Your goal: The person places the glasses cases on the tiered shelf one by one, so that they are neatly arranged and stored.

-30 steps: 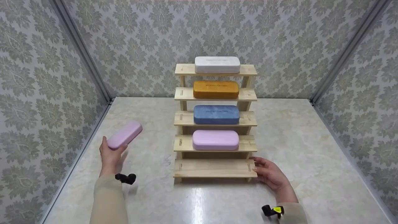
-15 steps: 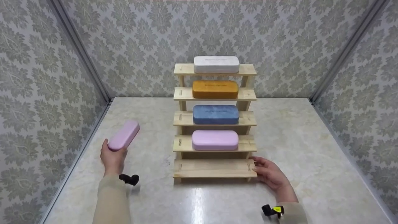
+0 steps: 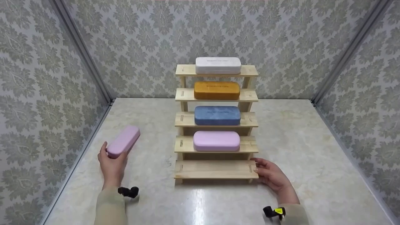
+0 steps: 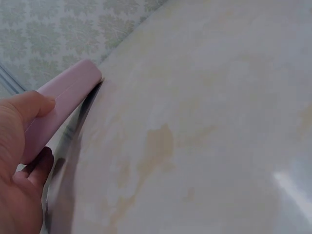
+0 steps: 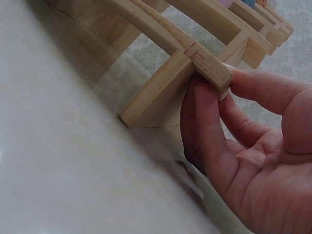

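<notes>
My left hand (image 3: 113, 165) grips the near end of a pink glasses case (image 3: 124, 141) at the left of the head view. In the left wrist view, the thumb lies along the side of the case (image 4: 73, 90), and a dark shadow runs beneath it; whether it touches the table I cannot tell. At the lower right, my right hand (image 3: 273, 175) pinches the right end of the lowest board of a wooden step rack (image 3: 215, 168). The right wrist view shows the thumb above the board end (image 5: 212, 70) and fingers curled under it.
Higher steps of the rack hold a second pink case (image 3: 216, 141), a blue case (image 3: 217, 115), an orange case (image 3: 217, 90) and a white case (image 3: 218, 65). Patterned walls (image 3: 200, 31) enclose the marbled table (image 3: 300, 137) at the back and sides.
My left hand has drawn slightly toward me with the pink glasses case, which has turned a little. The right hand stays on the rack's lowest board.
</notes>
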The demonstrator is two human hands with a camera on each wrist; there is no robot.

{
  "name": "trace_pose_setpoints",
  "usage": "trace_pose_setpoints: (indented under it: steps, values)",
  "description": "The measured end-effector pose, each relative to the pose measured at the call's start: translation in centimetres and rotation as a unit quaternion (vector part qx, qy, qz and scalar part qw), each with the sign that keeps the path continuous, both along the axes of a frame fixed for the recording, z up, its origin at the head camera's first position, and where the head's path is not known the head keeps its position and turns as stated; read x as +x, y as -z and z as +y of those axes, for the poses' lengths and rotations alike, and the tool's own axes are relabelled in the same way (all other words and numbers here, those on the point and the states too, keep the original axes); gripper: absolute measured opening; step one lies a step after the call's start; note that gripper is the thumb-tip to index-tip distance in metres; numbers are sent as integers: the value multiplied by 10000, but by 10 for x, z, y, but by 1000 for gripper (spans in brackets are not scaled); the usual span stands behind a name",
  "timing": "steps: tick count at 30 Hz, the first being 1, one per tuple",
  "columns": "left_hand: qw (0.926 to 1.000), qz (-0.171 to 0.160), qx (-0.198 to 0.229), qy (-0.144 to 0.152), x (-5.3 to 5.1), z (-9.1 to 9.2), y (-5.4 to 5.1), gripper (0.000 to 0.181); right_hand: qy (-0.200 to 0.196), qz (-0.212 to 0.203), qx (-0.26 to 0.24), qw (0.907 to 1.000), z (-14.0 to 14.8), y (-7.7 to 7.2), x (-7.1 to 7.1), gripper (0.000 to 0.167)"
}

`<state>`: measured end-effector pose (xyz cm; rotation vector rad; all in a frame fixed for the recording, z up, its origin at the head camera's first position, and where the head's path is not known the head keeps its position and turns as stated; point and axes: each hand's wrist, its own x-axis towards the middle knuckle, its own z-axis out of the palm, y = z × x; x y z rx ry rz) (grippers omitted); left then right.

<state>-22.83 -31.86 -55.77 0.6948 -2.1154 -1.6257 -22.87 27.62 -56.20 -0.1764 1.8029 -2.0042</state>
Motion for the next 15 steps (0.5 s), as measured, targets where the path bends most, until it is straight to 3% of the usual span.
trace_pose_setpoints:
  steps: [5,15]
  values:
    - [9999,-114,67,-106,7,3,3,86,4,8,2,10000,0,0,1,64]
    - [9984,32,521,-214,22,8,6,83,21,-17,-39,10000,0,-1,1,62]
